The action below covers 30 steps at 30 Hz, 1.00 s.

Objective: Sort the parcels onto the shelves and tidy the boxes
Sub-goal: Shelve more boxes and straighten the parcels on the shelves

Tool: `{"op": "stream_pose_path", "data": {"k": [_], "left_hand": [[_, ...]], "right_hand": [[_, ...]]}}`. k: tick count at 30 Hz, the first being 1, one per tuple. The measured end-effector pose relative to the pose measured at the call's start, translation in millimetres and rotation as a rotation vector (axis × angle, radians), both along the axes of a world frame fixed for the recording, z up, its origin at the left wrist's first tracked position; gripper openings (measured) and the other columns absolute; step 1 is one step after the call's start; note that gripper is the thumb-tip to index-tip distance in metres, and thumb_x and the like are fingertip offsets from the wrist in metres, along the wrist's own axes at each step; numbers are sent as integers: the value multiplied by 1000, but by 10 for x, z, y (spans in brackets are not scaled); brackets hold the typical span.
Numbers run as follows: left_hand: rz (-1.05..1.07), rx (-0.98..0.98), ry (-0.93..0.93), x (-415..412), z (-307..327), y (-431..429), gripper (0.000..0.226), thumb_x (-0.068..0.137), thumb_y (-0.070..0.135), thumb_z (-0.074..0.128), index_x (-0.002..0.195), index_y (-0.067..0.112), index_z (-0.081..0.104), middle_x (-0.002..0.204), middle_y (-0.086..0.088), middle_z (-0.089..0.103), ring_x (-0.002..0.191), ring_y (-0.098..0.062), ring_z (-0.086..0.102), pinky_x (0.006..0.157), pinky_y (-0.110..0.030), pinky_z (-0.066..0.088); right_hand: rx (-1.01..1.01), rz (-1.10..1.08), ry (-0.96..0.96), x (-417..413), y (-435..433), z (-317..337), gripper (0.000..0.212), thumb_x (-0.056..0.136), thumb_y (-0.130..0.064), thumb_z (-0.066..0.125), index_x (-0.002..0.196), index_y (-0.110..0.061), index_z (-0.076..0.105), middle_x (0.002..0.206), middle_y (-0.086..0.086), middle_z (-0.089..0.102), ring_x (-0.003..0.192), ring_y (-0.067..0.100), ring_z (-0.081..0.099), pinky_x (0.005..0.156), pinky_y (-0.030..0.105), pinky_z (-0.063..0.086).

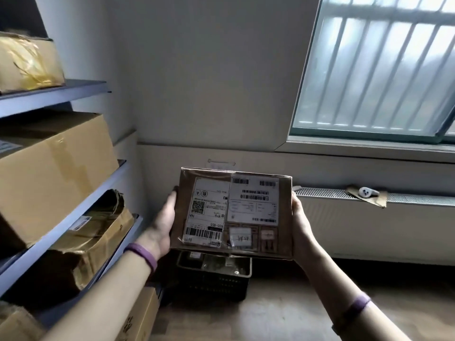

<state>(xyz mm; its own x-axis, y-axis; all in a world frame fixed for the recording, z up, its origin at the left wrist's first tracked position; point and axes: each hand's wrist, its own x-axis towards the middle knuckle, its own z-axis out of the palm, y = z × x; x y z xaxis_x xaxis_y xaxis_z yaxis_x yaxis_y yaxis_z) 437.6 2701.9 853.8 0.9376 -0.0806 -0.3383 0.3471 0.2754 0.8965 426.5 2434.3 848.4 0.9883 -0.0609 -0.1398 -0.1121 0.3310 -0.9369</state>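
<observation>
A brown cardboard parcel (284, 217) with two white shipping labels is held up in front of me, above the floor. My left hand (163, 225) grips its left edge and my right hand (301, 227) grips its right edge, fingers hidden behind the box. To the left stands a grey metal shelf unit (73, 91). It carries a large cardboard box (54, 168) on the middle level, a crumpled box (91, 244) below it and a tape-wrapped box (27, 62) on top.
A dark plastic basket (211, 284) with parcels inside sits on the floor under the held parcel. A white radiator (369, 230) runs along the wall on the right beneath a barred window (374, 70). Another carton (142, 316) stands at the shelf's foot.
</observation>
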Motion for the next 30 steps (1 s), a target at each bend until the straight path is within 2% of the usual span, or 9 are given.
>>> {"op": "stream_pose_path", "data": {"k": [3, 8, 14, 18, 21, 24, 26, 27, 30], "left_hand": [[-44, -12, 27, 746, -105, 102, 75, 90, 71, 20, 103, 16, 70, 103, -17, 73, 86, -30, 72, 70, -39, 57], [-121, -79, 5, 1865, -169, 243, 75, 85, 76, 30, 109, 19, 72, 111, -15, 71, 98, -31, 70, 72, -42, 59], [-173, 51, 18, 3002, -427, 215, 71, 71, 70, 59, 125, 25, 63, 120, -8, 69, 110, -30, 65, 99, -53, 47], [-143, 96, 73, 3720, -782, 80, 74, 65, 71, 63, 125, 27, 63, 123, -8, 67, 119, -32, 58, 106, -54, 40], [-121, 142, 158, 4242, -1134, -43, 81, 59, 78, 64, 124, 29, 63, 121, -7, 68, 116, -32, 60, 105, -53, 41], [-78, 176, 219, 4776, -1581, -196, 79, 58, 80, 63, 121, 31, 64, 113, -4, 72, 107, -28, 67, 97, -50, 50], [-45, 187, 264, 5141, -1909, -337, 71, 63, 77, 61, 119, 32, 65, 107, -1, 74, 98, -23, 71, 82, -40, 58], [-32, 193, 287, 5328, -2081, -427, 68, 66, 74, 60, 118, 31, 65, 106, 0, 74, 95, -21, 72, 77, -36, 59], [13, 213, 358, 5850, -2643, -661, 64, 74, 69, 57, 119, 25, 67, 107, -4, 74, 97, -25, 71, 87, -43, 55]], "right_hand": [[6, 12, -4, 695, 109, -74, 63, 80, -74, 50, 117, -27, 70, 121, 9, 70, 110, 30, 67, 99, 55, 49], [49, 85, 16, 1786, 243, -122, 67, 91, -68, 36, 129, -19, 62, 130, 13, 64, 119, 33, 61, 105, 58, 42], [0, 9, 166, 2883, 158, -274, 69, 92, -68, 35, 125, -15, 65, 120, 12, 69, 113, 29, 65, 104, 50, 46], [-84, -54, 257, 3607, 34, -606, 68, 93, -68, 32, 119, -16, 68, 110, 8, 74, 105, 23, 69, 101, 44, 49], [-214, -99, 347, 4201, -95, -967, 72, 91, -71, 32, 118, -14, 68, 114, 8, 72, 106, 23, 67, 101, 43, 49], [-342, -95, 444, 4853, -260, -1406, 70, 93, -67, 31, 113, -12, 69, 113, 5, 70, 97, 16, 65, 79, 32, 52], [-370, -92, 469, 5271, -357, -1725, 61, 96, -63, 32, 95, -16, 70, 99, -3, 72, 81, 6, 67, 63, 24, 49], [-387, -86, 476, 5455, -400, -1898, 55, 96, -60, 33, 91, -19, 69, 95, -8, 70, 79, 2, 67, 63, 23, 50], [-574, -2, 407, 5912, -498, -2496, 34, 101, -43, 40, 119, -23, 60, 122, -2, 66, 108, 12, 61, 94, 32, 47]]}}
